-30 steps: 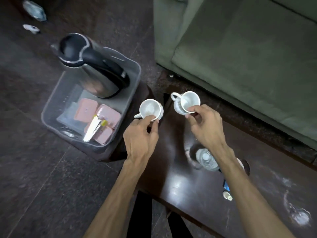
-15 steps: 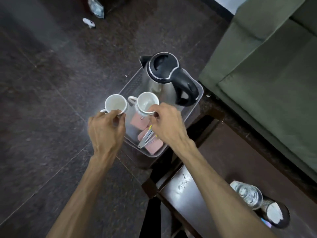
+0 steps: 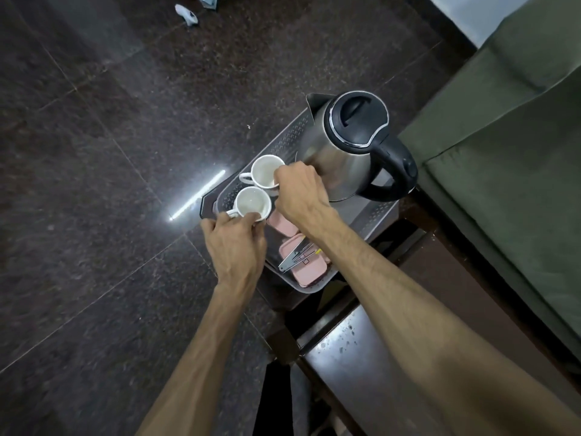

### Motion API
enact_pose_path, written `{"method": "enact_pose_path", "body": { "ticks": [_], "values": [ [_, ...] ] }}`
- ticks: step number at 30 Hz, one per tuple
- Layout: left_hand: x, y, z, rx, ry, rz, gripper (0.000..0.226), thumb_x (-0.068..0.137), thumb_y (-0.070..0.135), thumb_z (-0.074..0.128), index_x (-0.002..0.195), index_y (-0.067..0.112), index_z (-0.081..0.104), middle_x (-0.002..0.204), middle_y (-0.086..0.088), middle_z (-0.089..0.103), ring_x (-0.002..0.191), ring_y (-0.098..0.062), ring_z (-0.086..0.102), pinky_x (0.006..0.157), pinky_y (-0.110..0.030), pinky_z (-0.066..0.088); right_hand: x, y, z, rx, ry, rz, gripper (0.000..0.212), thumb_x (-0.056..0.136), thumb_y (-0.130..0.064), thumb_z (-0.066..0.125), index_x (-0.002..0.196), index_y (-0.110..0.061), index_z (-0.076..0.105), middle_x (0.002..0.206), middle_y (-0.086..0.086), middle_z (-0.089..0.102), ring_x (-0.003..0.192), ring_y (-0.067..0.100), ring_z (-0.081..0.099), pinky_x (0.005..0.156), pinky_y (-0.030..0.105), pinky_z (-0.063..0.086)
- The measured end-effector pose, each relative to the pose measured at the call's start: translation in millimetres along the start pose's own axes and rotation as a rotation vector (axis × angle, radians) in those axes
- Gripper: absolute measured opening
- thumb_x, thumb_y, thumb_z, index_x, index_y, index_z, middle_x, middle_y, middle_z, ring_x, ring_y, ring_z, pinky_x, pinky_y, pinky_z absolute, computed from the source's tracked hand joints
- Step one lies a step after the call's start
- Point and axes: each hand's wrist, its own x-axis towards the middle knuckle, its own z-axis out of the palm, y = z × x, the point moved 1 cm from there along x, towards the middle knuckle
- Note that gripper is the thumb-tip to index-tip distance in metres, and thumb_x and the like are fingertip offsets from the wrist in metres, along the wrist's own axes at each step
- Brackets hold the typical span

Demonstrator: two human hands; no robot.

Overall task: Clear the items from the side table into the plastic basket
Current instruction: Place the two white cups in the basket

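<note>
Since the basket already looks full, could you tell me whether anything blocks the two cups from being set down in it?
Nothing visibly blocks them. Both cups are held over the basket's left corner, beside the kettle and beyond the pink boxes.

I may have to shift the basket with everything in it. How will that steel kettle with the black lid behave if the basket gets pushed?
The tall steel kettle with the black lid stands upright in the grey plastic basket, so it is probably top-heavy and could tip. Its polished wall looks slippery; the black handle seems the safer grip. Whether it holds water cannot be seen.
</note>
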Motion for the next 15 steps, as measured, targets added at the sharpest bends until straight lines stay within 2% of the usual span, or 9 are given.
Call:
{"method": "enact_pose_path", "body": {
  "ticks": [5, 10, 15],
  "values": [
    [-1, 1, 8, 0.021, -0.005, -0.023, 0.016, 0.082, 0.023, 0.07, 0.089, 0.017, 0.083, 0.068, -0.011, 0.076, 0.078, -0.034, 0.062, 0.082, -0.042, 0.031, 4, -1, 9, -0.017, -0.027, 0.004, 0.027, 0.092, -0.002, 0.058, 0.115, -0.001, 0.07, 0.122, 0.023, 0.07, 0.114, 0.044, 0.068, 0.087, 0.044, 0.056],
    [3, 5, 9, 0.024, -0.044, -0.053, 0.018, 0.087, 0.024, 0.069, 0.097, 0.018, 0.083, 0.07, -0.015, 0.075, 0.083, -0.035, 0.062, 0.085, -0.042, 0.031, 0, 1, 17, 0.032, -0.078, 0.058, 0.03, 0.093, -0.016, 0.066, 0.121, -0.008, 0.071, 0.128, 0.02, 0.068, 0.117, 0.038, 0.068, 0.09, 0.04, 0.055],
    [-1, 7, 11, 0.032, 0.004, -0.032, 0.018, 0.086, 0.022, 0.071, 0.097, 0.015, 0.083, 0.07, -0.017, 0.074, 0.084, -0.037, 0.061, 0.084, -0.043, 0.031, -5, 5, 16, 0.062, -0.083, 0.054, 0.035, 0.093, -0.023, 0.069, 0.125, -0.01, 0.07, 0.13, 0.018, 0.067, 0.117, 0.037, 0.069, 0.089, 0.04, 0.056]
  ]
}}
